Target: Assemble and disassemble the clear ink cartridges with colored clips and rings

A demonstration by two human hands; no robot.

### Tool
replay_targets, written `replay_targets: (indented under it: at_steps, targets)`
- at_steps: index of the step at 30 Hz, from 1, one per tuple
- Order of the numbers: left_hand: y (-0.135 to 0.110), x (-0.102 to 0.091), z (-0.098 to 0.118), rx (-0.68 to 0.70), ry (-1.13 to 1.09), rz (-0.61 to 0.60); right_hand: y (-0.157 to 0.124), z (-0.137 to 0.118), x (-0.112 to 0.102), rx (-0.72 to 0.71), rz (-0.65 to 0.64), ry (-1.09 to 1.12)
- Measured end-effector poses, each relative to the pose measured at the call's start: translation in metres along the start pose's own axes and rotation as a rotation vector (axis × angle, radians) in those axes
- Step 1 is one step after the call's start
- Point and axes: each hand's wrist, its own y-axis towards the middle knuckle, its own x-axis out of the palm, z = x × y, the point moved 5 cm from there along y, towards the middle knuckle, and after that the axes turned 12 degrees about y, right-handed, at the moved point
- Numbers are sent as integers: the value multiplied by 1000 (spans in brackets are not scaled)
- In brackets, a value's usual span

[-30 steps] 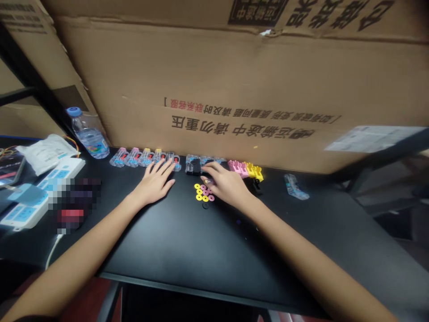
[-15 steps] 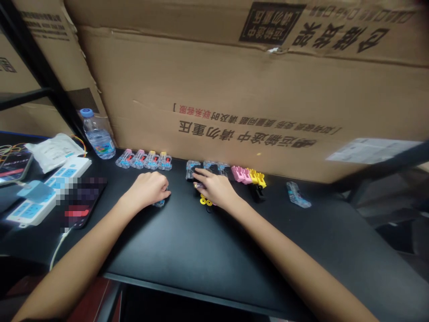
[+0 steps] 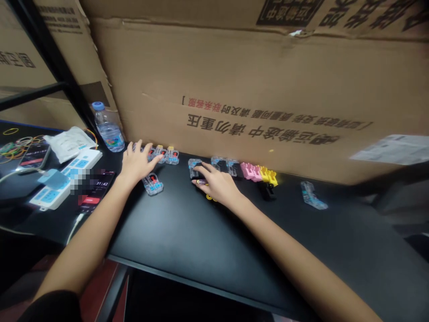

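Left hand (image 3: 138, 164) is at left of centre frame, fingers spread over the left end of a row of clear plastic pieces with red inserts and pink or yellow tips (image 3: 172, 155). Nothing visibly gripped; can't tell if the fingers touch. One loose clear plastic piece with a red insert (image 3: 153, 184) lies just below that hand, on the black bench (image 3: 174, 237).

Right hand (image 3: 219, 184) is at mid-frame, fingers bent over a clear, blue and black plastic piece (image 3: 194, 166). Small purple-and-yellow item (image 3: 201, 182) shows at its fingers; can't tell if pinched. Flat yellow ring (image 3: 209, 197) is partly hidden under the palm.

Right of that hand: pink plastic clips (image 3: 250, 171), then yellow plastic clips (image 3: 269, 175), black plastic part (image 3: 267, 191) just below them. Clear-and-blue angled plastic piece (image 3: 313, 196) sits well apart, right side of frame. Clear water bottle with blue cap (image 3: 110, 133) stands at upper left, against brown cardboard (image 3: 241, 76).
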Motion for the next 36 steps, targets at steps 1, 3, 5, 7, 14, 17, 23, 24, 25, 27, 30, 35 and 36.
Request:
replay_targets:
  at_steps: [1, 3, 5, 7, 14, 17, 23, 24, 25, 27, 30, 35, 36]
  targets:
    - [2, 7, -4, -20, -4, -43, 1, 0, 1, -1, -4, -4]
    - [5, 20, -9, -22, -4, -125, 2, 0, 3, -3, -7, -17]
    - [7, 27, -8, 8, 7, -161, 2, 0, 3, -8, -7, -36]
    - [7, 28, -2, 37, 10, -155, 2, 0, 3, -12, -13, -59]
    - [0, 18, 9, 231, -36, -225, 4, -2, 1, -11, -17, -87]
    - [-2, 13, -3, 318, -17, -286, 2, -5, 0, -22, -26, -97]
    - [4, 12, -28, 236, 29, -341, -13, -21, -3, -39, -76, -146]
    - [6, 13, -31, 223, 26, -338, -16, -25, -3, -44, -87, -155]
    - [7, 14, -33, 208, 22, -336, -19, -30, -3, -50, -99, -162]
    - [11, 15, -39, 170, 16, -333, -26, -39, -2, -67, -125, -169]
    - [14, 9, -36, 205, -40, -251, -36, -47, -3, -97, -133, -156]
    - [-12, -7, 27, 630, -309, -190, -53, -30, -18, -113, 8, -93]
    - [-22, -7, 43, 718, -340, -218, -57, -23, -22, -106, 52, -76]
